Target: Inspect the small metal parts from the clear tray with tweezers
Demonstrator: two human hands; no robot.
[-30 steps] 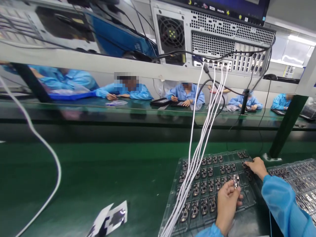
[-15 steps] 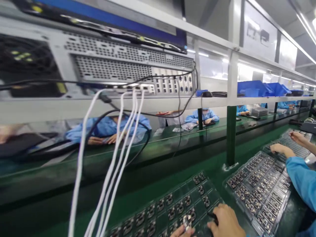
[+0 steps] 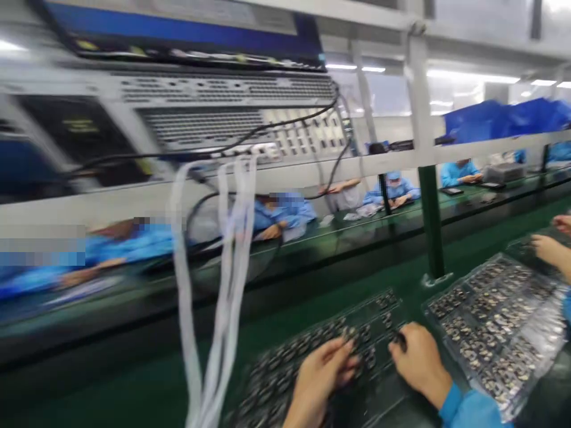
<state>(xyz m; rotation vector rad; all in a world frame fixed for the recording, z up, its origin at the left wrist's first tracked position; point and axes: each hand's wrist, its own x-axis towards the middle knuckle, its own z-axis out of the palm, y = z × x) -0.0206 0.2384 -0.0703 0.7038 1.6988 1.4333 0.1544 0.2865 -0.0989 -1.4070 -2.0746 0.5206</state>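
Observation:
My left hand (image 3: 319, 377) is raised over the near tray, its thumb and fingers pinched on a small electronic module (image 3: 350, 333), blurred and partly covered by the fingertips. To its right, my right hand (image 3: 419, 359) is curled around a black tool (image 3: 402, 341). Only a short dark part of that tool shows, so its kind is unclear. Beneath both hands lies a clear plastic tray (image 3: 379, 392) with rows of small dark modules in its pockets; some pockets at the right side hold none.
Another tray of modules (image 3: 491, 321) lies to the right, near a co-worker's hands (image 3: 551, 252). White cables (image 3: 227, 267) hang in front at left from a computer case (image 3: 200, 128) on the shelf. A green post (image 3: 431, 226) stands behind the trays. Other people sit across the bench.
The view has swung, and more of both hands shows. My left hand has risen further into view with the module. My right hand still grips the black tool.

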